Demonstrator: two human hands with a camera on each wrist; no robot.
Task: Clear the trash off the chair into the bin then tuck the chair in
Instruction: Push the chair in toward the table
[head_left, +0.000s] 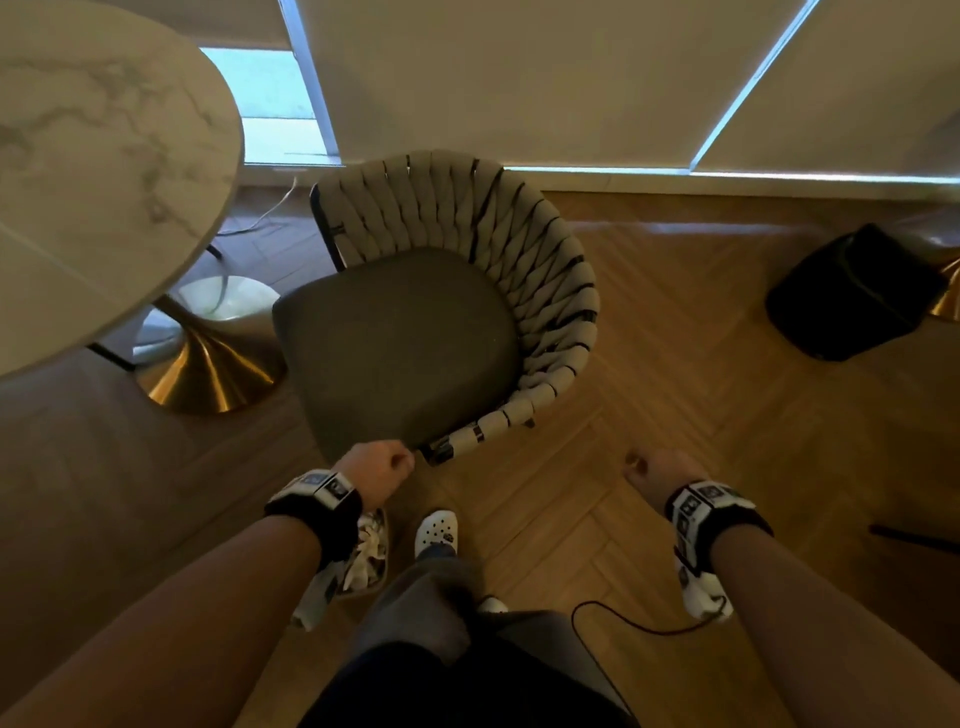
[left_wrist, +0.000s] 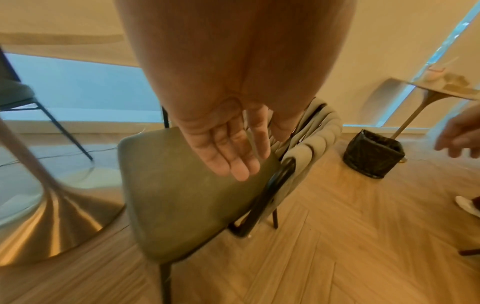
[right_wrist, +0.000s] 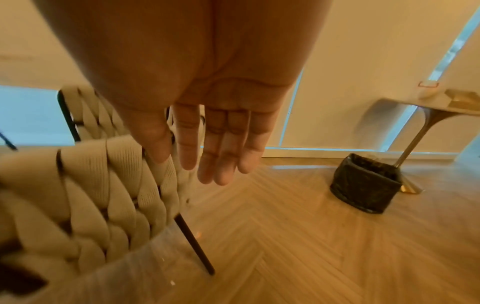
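The chair (head_left: 400, 332) has a dark green seat and a woven beige back; its seat is bare, with no trash on it. It stands beside the round marble table (head_left: 93, 166). My left hand (head_left: 382, 467) hovers at the seat's near corner by the end of the woven armrest, fingers relaxed and holding nothing; the left wrist view shows the left hand (left_wrist: 231, 148) over the seat (left_wrist: 182, 195). My right hand (head_left: 652, 475) hangs over the floor to the chair's right, fingers straight and empty, near the chair back (right_wrist: 103, 185). The black-lined bin (head_left: 852, 293) stands on the floor at the right.
The table's gold pedestal base (head_left: 208, 369) sits left of the chair. A second chair (left_wrist: 15, 96) stands beyond the table. A side table (right_wrist: 441, 107) on a gold leg stands behind the bin (right_wrist: 366, 185). A black cable (head_left: 623, 618) lies on the herringbone floor by my feet.
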